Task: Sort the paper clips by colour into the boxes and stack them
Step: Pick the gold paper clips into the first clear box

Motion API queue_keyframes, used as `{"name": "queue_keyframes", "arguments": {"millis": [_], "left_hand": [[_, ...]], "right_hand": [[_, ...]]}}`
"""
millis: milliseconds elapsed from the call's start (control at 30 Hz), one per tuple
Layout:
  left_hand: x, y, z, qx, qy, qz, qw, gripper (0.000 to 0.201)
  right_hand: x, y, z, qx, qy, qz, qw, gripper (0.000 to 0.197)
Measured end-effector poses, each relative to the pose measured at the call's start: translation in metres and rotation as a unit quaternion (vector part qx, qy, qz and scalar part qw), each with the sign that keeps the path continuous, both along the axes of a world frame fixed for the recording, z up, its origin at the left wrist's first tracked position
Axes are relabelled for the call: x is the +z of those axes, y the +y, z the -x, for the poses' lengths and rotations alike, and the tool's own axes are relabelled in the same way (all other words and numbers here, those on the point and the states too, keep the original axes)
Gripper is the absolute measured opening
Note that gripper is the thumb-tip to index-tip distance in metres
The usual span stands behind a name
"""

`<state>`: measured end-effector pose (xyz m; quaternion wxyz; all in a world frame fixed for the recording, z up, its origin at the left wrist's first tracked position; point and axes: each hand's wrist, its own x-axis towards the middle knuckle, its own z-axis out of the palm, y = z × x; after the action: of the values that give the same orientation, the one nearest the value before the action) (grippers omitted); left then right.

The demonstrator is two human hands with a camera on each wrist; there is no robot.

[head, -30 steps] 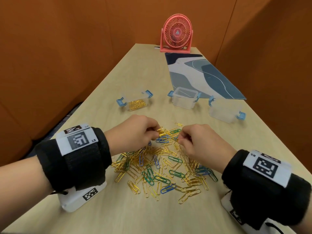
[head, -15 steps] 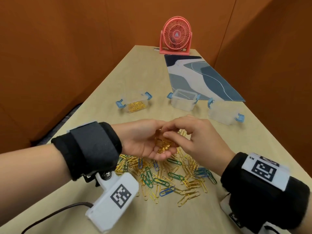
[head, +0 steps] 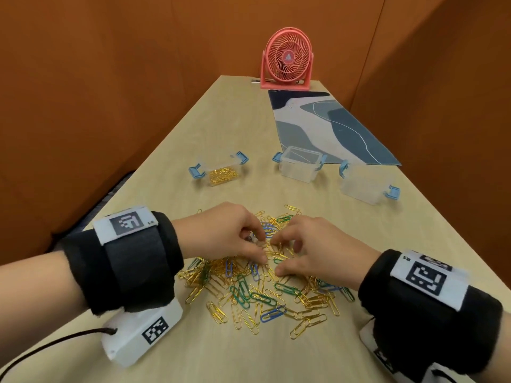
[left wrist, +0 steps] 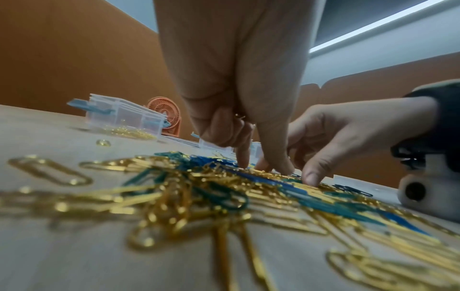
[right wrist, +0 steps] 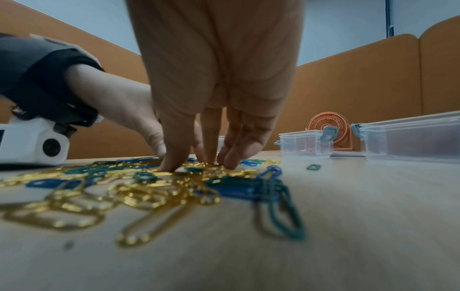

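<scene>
A mixed pile of gold, green and blue paper clips [head: 249, 294] lies on the wooden table in front of me. My left hand [head: 257, 248] is palm down at the pile's far side. Its index fingertip and thumb touch the clips, and its other fingers are curled round gold clips [left wrist: 239, 116]. My right hand [head: 276, 257] rests its fingertips [right wrist: 171, 165] on gold clips in the pile, thumb and index apart. Three clear boxes with blue latches stand beyond: the left box [head: 206, 164] holds gold clips, the middle box [head: 293, 172] and right box [head: 362, 189] show none.
A pink desk fan [head: 287, 62] stands at the table's far end, with a blue-grey patterned mat [head: 326, 125] in front of it. Orange partition walls close in both sides. The table's left edge [head: 132, 178] runs close to the left box.
Half a second ago my left palm faced up while my right hand laid gold clips in it. Now the left hand has turned palm down and both hands are back on the pile.
</scene>
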<state>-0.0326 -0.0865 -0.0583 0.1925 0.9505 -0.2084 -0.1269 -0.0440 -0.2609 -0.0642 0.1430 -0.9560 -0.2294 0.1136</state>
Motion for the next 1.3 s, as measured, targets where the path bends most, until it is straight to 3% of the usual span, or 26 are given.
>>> {"name": "queue_keyframes", "arguments": {"millis": [133, 300, 367, 500, 600, 667, 733, 800, 900, 1000, 1100, 1200, 1300], "left_hand": [[0.000, -0.004, 0.002, 0.002, -0.022, -0.015, 1.000, 0.040], [-0.003, -0.012, 0.006, 0.015, -0.020, -0.004, 1.000, 0.015], [-0.004, -0.011, 0.006, 0.015, -0.014, -0.006, 1.000, 0.008], [-0.002, -0.005, 0.006, 0.012, -0.003, -0.008, 1.000, 0.012], [0.003, -0.001, 0.002, 0.068, 0.013, 0.035, 0.997, 0.018], [0.006, 0.001, -0.001, 0.151, 0.104, 0.145, 0.972, 0.022], [0.009, 0.002, 0.000, 0.211, 0.206, 0.272, 0.916, 0.021], [0.011, -0.002, 0.003, 0.221, 0.294, 0.362, 0.857, 0.015], [0.009, -0.010, 0.005, 0.204, 0.383, 0.419, 0.798, 0.022], [0.007, -0.019, 0.006, 0.195, 0.430, 0.452, 0.757, 0.028], [0.006, -0.025, 0.008, 0.216, 0.441, 0.457, 0.741, 0.025], [0.006, -0.023, 0.009, 0.240, 0.433, 0.428, 0.757, 0.026], [0.007, -0.017, 0.009, 0.265, 0.427, 0.387, 0.773, 0.035]], "right_hand": [[0.002, 0.002, 0.002, -0.008, 0.011, -0.027, 1.000, 0.051], [0.002, 0.001, 0.003, -0.026, 0.018, -0.073, 0.997, 0.014], [0.001, 0.001, 0.003, -0.026, 0.014, -0.069, 0.997, 0.007], [0.001, -0.001, 0.002, -0.025, -0.010, -0.063, 0.998, 0.011], [0.003, -0.002, 0.001, -0.039, -0.054, -0.116, 0.991, 0.016], [0.004, -0.001, 0.000, -0.044, -0.088, -0.178, 0.979, 0.015], [0.006, 0.001, 0.001, -0.035, -0.116, -0.242, 0.963, 0.013], [0.007, 0.002, 0.004, -0.009, -0.135, -0.287, 0.948, 0.011], [0.006, 0.003, 0.007, 0.022, -0.125, -0.330, 0.936, 0.010], [0.005, 0.002, 0.005, 0.024, -0.098, -0.340, 0.935, 0.011], [0.006, 0.002, 0.006, 0.027, -0.087, -0.326, 0.941, 0.014], [0.007, -0.002, 0.009, 0.005, -0.109, -0.288, 0.951, 0.015], [0.012, -0.017, 0.011, -0.034, -0.062, -0.157, 0.985, 0.035]]}}
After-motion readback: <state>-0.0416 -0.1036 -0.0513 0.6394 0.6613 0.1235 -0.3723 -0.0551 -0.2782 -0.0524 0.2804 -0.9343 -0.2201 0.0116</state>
